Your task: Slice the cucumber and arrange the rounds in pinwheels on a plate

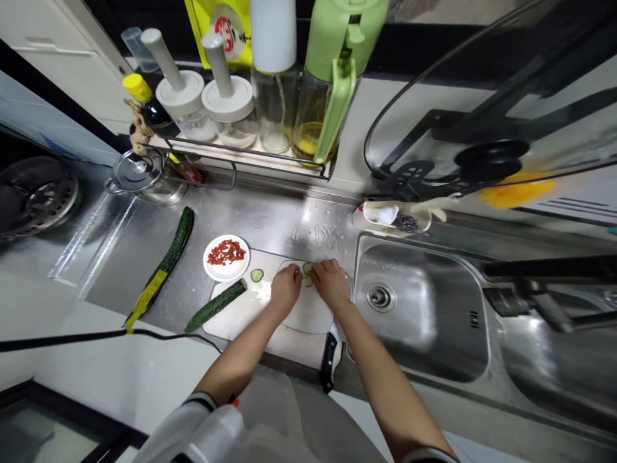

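Note:
On a white plate (311, 315) lying on the white cutting board (236, 321), several cucumber slices (307, 275) sit between my hands. My left hand (286, 287) is closed at the plate's left, its fingertips pinching something too small to make out. My right hand (330, 280) has its bent fingers on the slices. One loose slice (257, 275) and a cut cucumber (216, 305) are on the board's left part. A knife with a black handle (329, 360) lies at the board's right front corner.
A small plate of red pieces (226, 258) stands behind the board. Further left lies a whole cucumber (168, 257) with a yellow label. The sink (419, 308) is at the right. Behind are a lidded pot (144, 177), a shelf (241, 154) with jars, and a sponge holder (369, 225).

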`<state>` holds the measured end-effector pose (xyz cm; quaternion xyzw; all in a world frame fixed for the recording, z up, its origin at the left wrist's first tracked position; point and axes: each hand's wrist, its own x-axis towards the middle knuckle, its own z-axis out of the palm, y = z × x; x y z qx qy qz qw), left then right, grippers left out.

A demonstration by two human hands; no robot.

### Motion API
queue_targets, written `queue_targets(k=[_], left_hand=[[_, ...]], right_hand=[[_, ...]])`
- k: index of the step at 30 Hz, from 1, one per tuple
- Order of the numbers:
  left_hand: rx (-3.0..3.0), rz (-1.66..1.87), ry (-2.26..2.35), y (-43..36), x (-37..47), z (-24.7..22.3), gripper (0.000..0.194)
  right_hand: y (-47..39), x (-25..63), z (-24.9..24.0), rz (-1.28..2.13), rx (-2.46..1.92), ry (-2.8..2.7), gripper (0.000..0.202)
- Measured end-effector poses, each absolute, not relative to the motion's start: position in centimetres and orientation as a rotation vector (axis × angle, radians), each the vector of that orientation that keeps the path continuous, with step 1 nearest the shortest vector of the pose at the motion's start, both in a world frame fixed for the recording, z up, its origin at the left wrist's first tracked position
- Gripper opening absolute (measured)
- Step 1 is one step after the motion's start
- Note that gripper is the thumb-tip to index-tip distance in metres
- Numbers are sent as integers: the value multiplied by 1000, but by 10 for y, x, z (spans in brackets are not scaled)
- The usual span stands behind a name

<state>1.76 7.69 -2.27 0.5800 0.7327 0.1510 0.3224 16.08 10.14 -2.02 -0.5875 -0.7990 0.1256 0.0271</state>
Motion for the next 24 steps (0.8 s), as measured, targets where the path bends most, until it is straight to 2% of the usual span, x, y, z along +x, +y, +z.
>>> queue_targets(k=[16,24], left_hand=[[1673,338,1959,75,14,-19,18],[1838,391,2097,67,-40,2,25]], right_hand=[[93,159,-22,321,-1780,-2406,18],[76,166,-25,350,-1739,-2239,15]])
